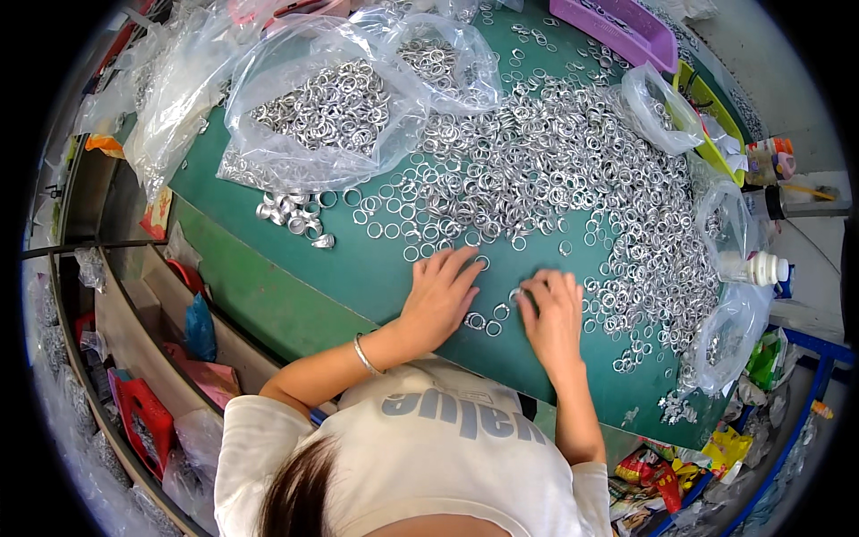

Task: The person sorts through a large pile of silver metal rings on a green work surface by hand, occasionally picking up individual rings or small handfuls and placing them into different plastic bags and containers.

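My left hand (437, 300) is palm down over the table (340, 259), fingers apart, fingertips beside a silvery ring (483, 257). My right hand (549, 313) is curled, thumb near another ring; I can't tell whether it's pinched. Loose rings lie between my hands; the ring heap (537, 161) spreads beyond both and around my right. Beyond my left, a large clear bag (268, 67) gapes, holding many rings, a smaller ring-filled bag (474, 54) beside it. Far past my right sit a purple tray (608, 38) and a yellow-green basket (716, 161) holding white paper.
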Demonstrator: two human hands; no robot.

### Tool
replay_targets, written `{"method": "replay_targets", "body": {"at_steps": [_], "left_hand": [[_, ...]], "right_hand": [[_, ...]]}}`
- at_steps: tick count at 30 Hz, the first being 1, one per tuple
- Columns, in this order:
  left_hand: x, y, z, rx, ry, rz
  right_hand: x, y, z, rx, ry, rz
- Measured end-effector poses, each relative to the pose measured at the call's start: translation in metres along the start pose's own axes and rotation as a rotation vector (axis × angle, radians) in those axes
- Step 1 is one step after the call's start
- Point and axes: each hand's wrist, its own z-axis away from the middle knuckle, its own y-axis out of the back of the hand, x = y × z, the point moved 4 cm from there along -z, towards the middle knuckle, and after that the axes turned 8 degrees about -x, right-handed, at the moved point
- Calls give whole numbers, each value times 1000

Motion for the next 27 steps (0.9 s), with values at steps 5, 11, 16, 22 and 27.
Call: {"method": "replay_targets", "body": {"at_steps": [5,11,16,22,27], "left_hand": [[-1,-2,-9,5,-45,-115],[-14,10,-3,103,-65,-133],[-24,18,0,123,49,-107],[-9,10,-22,-1,35,-228],[-31,23,-14,97,128,-250]], "right_hand": [[3,1,-16,134,77,-220],[13,-2,-42,294,74,79],[20,9,-24,314,-35,148],[1,-13,-56,287,-60,189],[18,-5,-30,248,-47,173]]}}
